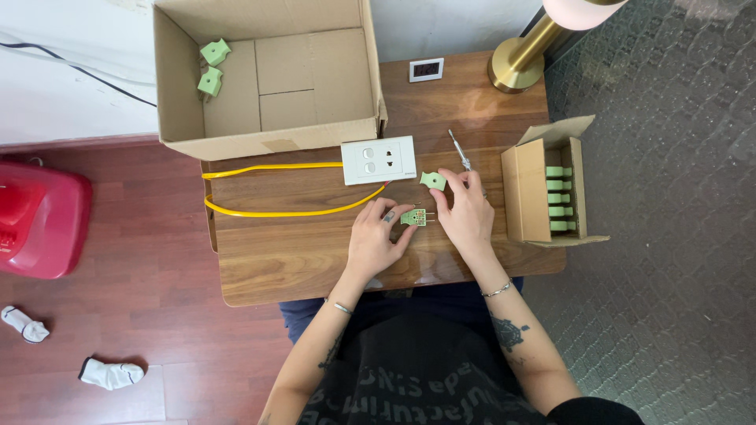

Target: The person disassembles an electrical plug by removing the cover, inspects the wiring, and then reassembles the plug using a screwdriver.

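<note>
Our left hand (376,236) pinches one green plug (414,216) low over the worktop (299,252), pins up so we can see them. Our right hand (466,212) pinches one green cap (432,181) and a screwdriver (459,149). Two green plugs (213,67) sit in the big box (177,86); five fill the small box (528,189).

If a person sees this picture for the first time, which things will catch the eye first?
Probably the bright yellow cable looping across the wooden table to a white socket plate. Just below it, the left hand holds a small green plug half with metal pins, and the right hand touches another green plug piece. The red plastic object on the floor at far left also stands out.
</note>
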